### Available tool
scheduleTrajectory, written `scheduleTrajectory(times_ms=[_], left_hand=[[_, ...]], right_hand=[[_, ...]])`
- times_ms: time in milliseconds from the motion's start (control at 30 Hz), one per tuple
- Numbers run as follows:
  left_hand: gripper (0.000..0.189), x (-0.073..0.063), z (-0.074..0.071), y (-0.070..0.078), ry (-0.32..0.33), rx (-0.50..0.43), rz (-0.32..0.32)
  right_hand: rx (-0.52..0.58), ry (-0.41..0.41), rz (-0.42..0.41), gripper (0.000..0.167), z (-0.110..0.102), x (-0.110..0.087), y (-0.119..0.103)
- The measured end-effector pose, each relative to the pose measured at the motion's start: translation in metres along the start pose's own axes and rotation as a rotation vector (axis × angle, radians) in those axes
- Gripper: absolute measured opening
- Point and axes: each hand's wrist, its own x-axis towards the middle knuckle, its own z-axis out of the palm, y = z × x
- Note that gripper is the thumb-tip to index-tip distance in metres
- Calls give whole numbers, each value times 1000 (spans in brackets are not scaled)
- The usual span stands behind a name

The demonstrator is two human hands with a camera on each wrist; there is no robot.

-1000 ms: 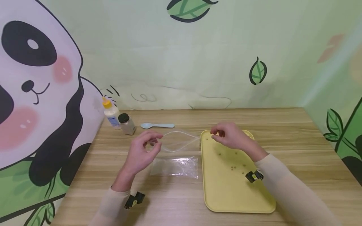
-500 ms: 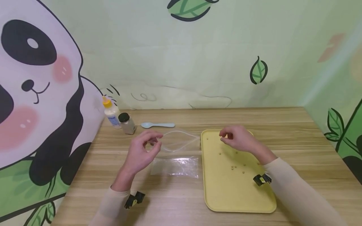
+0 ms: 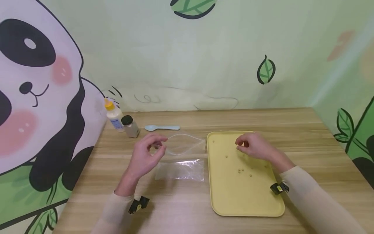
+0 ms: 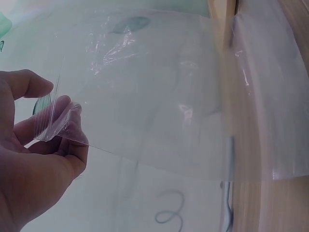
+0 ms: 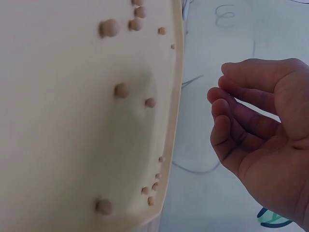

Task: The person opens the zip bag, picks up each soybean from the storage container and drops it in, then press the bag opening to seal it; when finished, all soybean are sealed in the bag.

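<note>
A person in pale, long sleeves works at a light, wood-grained table, seen from where I stand before a green wall painted with a black-and-white panda. The left hand grips the left end of a clear plastic zip bag, its mouth parted in a lens shape just left of a yellow rectangular tray. Over the tray's upper part hovers the right hand, fingers loosely bent, thumb and forefinger apart, free of any load. Small, round, tan balls lie scattered across the tray. Nearer the person than the bag's mouth, a clear plastic sheet rests on the table; whether it belongs to the bag, I cannot tell. Behind the bag lies a pale blue spoon, with a small black-lidded jar and a white bottle topped in yellow standing to its left.
</note>
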Motion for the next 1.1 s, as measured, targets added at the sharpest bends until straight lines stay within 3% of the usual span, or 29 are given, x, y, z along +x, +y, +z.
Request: scheduleTrajectory(times_ms=[433, 933, 1100], left_hand=[[23, 2, 0, 1, -17, -21, -6], [23, 4, 2, 11, -34, -1, -23], [23, 2, 3, 8, -36, -10, -23]], right_hand=[[-66, -79, -15, 15, -1, -10, 12], [-87, -105, -31, 10, 9, -13, 18], [-111, -127, -51, 9, 11, -13, 21]])
